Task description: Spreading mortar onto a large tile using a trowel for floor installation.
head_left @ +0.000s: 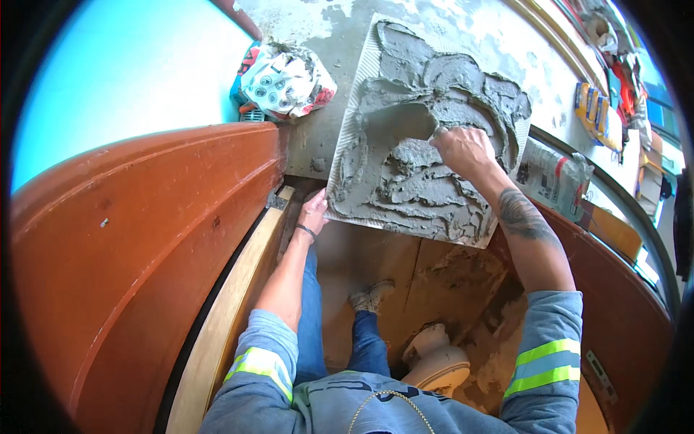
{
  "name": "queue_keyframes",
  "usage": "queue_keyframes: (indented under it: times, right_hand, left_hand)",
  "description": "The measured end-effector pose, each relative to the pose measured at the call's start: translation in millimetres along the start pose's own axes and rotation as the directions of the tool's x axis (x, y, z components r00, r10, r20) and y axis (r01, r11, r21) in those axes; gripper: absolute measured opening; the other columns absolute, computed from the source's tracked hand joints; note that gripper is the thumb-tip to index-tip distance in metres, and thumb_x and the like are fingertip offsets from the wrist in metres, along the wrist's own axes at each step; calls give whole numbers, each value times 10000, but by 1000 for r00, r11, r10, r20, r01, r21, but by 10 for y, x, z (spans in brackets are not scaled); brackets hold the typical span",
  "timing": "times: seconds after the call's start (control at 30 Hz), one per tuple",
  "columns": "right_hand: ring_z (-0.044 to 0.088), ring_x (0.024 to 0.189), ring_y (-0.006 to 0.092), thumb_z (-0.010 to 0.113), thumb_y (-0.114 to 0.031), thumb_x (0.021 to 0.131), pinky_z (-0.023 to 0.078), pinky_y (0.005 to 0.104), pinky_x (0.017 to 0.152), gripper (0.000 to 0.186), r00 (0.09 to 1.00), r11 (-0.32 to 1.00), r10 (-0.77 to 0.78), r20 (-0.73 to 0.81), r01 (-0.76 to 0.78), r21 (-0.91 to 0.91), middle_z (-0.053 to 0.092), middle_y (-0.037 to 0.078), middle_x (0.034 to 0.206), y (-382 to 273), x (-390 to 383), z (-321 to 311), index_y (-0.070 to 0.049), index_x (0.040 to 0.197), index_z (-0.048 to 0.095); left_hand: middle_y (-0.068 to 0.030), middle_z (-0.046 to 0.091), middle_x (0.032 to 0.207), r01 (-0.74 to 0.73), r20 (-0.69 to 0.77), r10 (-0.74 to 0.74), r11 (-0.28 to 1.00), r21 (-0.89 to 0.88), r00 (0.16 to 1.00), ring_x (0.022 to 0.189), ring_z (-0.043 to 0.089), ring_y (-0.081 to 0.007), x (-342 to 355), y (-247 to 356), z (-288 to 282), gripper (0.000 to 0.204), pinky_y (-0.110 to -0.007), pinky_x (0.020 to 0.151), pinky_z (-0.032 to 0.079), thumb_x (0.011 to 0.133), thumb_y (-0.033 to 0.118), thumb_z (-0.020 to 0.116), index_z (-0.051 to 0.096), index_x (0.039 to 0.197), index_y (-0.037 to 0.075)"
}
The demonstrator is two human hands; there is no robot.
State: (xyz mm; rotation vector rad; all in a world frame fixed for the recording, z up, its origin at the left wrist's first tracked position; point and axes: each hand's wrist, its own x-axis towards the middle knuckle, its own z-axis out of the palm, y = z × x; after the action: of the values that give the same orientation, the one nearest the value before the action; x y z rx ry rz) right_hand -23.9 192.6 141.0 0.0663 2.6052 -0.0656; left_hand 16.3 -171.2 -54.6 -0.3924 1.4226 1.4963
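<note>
Pale ridged tile (371,58) at one o'clock, slightly rotated, thickly coated with wet, uneven grey mortar (434,181), bare strip toward nine o'clock, mortar-smeared trowel (403,121) over it, blade toward nine o'clock

The left grip (314,211) holds the near left corner of a ridged tile (368,74) spread with grey mortar (419,177), while the right grip (468,153) clasps a trowel (405,121) over that layer, a crumpled bag (288,83) lying beyond the tile's left side.

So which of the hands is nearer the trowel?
Right: the right hand grips the trowel. The left hand is farther off, holding the panel by its near left corner.
</note>
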Motion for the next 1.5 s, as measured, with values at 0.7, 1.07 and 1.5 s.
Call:
queue_keyframes:
  times: [0.7,1.07,1.5]
  right_hand:
    - [527,458,167,450,-383,959,453,337,476,441,929,692,38,369,-291,661,554,65,582,-711,-696,664,-2,857,647]
    - [594,514,208,474,-347,948,461,378,477,361,991,995,20,-133,-32,-90,610,89,617,411,548,-97,-63,796,637]
    - [517,493,115,435,-390,974,459,281,480,412,724,-46,82,685,-684,728,554,51,614,-245,-384,316,-30,1004,633]
  left_hand:
    - [-55,620,1095,-35,-69,49,981,191,996,777,572,-104,74,-210,-321,422,-293,636,536,954,127,438,436,1375,102]
    - [-62,540,1270,31,10,-30,999,-39,999,1085,577,-169,-53,65,79,455,-338,882,499,958,39,336,385,1406,102]
    - [-66,542,1264,25,1,-25,999,37,1000,1064,589,-186,58,27,-61,450,-363,842,525,964,38,345,394,1401,134]
